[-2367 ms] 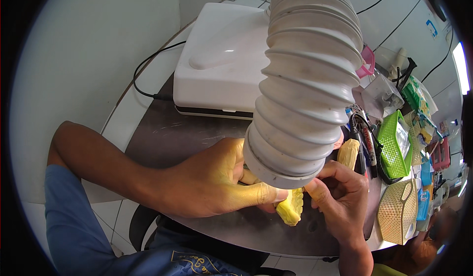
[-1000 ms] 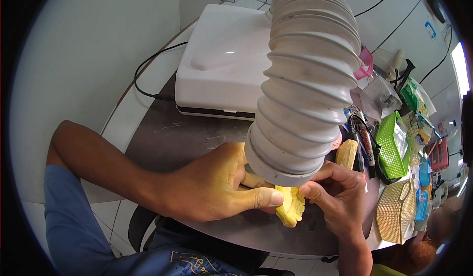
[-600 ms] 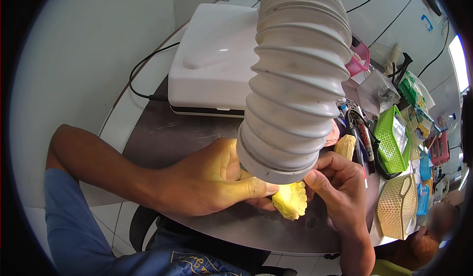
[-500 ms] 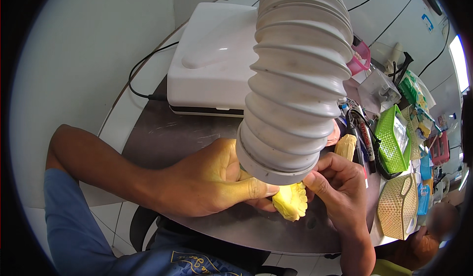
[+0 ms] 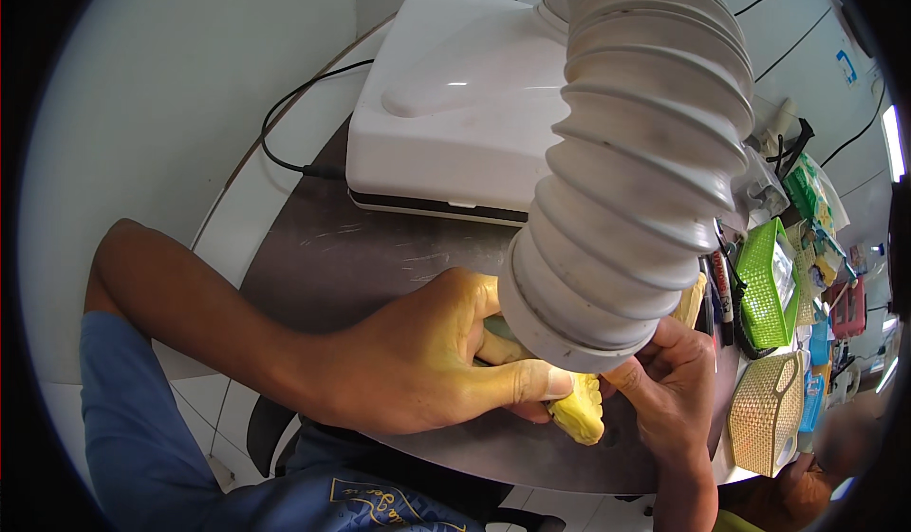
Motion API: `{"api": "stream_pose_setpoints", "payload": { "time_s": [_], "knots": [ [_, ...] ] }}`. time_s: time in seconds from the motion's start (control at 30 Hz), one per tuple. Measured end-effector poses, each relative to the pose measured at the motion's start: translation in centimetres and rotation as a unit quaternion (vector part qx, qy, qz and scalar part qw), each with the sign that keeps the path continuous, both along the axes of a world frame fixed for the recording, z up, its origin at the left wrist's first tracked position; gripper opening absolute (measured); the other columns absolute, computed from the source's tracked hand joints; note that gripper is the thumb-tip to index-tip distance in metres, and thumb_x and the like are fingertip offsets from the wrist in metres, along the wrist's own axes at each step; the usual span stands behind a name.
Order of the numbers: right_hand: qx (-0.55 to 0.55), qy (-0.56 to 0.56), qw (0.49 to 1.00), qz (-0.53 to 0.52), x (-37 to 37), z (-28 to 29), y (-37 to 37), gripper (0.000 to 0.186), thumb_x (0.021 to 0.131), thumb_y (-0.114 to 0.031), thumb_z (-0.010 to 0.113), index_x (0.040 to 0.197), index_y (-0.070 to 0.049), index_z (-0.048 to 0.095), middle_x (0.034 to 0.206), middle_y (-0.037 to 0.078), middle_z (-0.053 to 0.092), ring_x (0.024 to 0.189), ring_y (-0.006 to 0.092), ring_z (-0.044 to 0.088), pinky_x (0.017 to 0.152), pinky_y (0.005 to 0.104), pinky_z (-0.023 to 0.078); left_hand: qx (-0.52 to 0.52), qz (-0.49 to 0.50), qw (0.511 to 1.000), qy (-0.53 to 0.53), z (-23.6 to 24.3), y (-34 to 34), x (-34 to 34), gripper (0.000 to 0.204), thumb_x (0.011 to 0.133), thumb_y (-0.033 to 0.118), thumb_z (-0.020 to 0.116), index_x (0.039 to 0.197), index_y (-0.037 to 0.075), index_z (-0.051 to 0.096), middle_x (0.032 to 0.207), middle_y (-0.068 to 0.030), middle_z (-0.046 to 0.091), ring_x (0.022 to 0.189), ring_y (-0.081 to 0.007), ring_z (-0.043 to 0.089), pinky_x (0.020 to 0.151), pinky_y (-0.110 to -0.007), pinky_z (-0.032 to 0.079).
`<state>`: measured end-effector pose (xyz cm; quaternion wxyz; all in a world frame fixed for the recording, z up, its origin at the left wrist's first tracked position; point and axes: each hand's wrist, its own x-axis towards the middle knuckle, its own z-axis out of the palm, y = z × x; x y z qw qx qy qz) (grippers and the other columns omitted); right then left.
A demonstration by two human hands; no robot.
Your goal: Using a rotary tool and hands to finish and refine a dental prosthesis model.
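Observation:
My left hand (image 5: 427,361) is closed round a pale yellow dental cast (image 5: 581,413). Its thumb presses on the near side, and a row of tooth shapes shows along the cast's right edge. A bit of something grey-green (image 5: 497,327) shows between the thumb and fingers. Just right of the cast is my right hand (image 5: 669,385), its fingers curled and its thumb bent toward the tooth edge. The round mouth of a white ribbed hose (image 5: 636,200) hangs over the work and covers those fingertips, so whatever they pinch is hidden.
The hose joins a white box-shaped machine (image 5: 465,105) on the dark table (image 5: 313,247). To the right stand a green basket (image 5: 767,280), a beige woven basket (image 5: 764,409) and pens (image 5: 724,285). Another person (image 5: 807,485) sits at the far right.
The view has shifted, so the hose and machine appear farther right. The cast has turned slightly in my left hand, and its tooth edge now faces more to the right.

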<state>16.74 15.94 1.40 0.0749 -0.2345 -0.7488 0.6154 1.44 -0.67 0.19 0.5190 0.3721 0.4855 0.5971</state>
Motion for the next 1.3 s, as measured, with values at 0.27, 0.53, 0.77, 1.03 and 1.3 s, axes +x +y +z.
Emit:
{"api": "stream_pose_setpoints", "payload": {
  "time_s": [0.27,0.53,0.77,1.03,1.3],
  "knots": [
    [0.031,-0.005,0.999,0.011,-0.1,0.0,-0.2,0.011,0.084,-0.004,0.07,0.083,0.005,0.064,0.077,0.009,0.067,0.069,0.0099,0.065,0.063,0.0211,0.054,0.006,0.011,1.0,0.003,-0.2,-0.1,0.1,0.03,0.09,0.013,0.065,0.11,-0.006,0.055,0.098,-0.0136,0.068,0.087,-0.0136,0.067,0.078,-0.023,0.054],
    [0.027,0.006,1.0,0.004,-0.1,0.1,-0.2,0.011,0.085,-0.004,0.069,0.084,0.006,0.065,0.077,0.009,0.067,0.07,0.0096,0.065,0.064,0.0209,0.054,0.012,0.011,1.0,0.001,0.2,0.1,0.2,0.035,0.088,0.01,0.066,0.115,-0.005,0.051,0.102,-0.014,0.067,0.092,-0.015,0.066,0.083,-0.026,0.054],
    [-0.023,0.021,0.999,-0.011,0.3,0.1,0.2,0.035,0.084,-0.018,0.073,0.105,0.008,0.061,0.084,0.009,0.067,0.079,0.0105,0.064,0.073,0.0211,0.051,0.022,-0.015,0.999,-0.024,-0.7,0.0,0.0,0.064,0.086,0.004,0.066,0.135,-0.002,0.027,0.127,-0.0164,0.051,0.114,-0.0216,0.057,0.098,-0.032,0.048],
    [-0.079,0.05,0.995,0.022,1.1,0.1,-0.9,0.08,0.066,-0.02,0.088,0.124,0.005,0.038,0.117,0.016,0.056,0.113,0.022,0.056,0.094,0.0325,0.047,-0.002,0.005,0.999,0.037,-0.2,0.1,-0.1,0.072,0.085,0.006,0.068,0.139,-0.002,0.022,0.128,-0.0163,0.049,0.114,-0.0219,0.057,0.1,-0.033,0.047],
    [-0.075,0.146,0.986,-0.016,0.6,-0.1,-1.6,0.073,0.073,-0.024,0.079,0.126,0.004,0.038,0.118,0.014,0.055,0.112,0.0206,0.055,0.097,0.0324,0.044,-0.03,0.052,0.997,0.055,0.5,0.0,-0.4,0.05,0.087,0.008,0.065,0.128,-0.005,0.038,0.112,-0.0145,0.06,0.104,-0.0169,0.061,0.092,-0.029,0.051]
  ]
}}
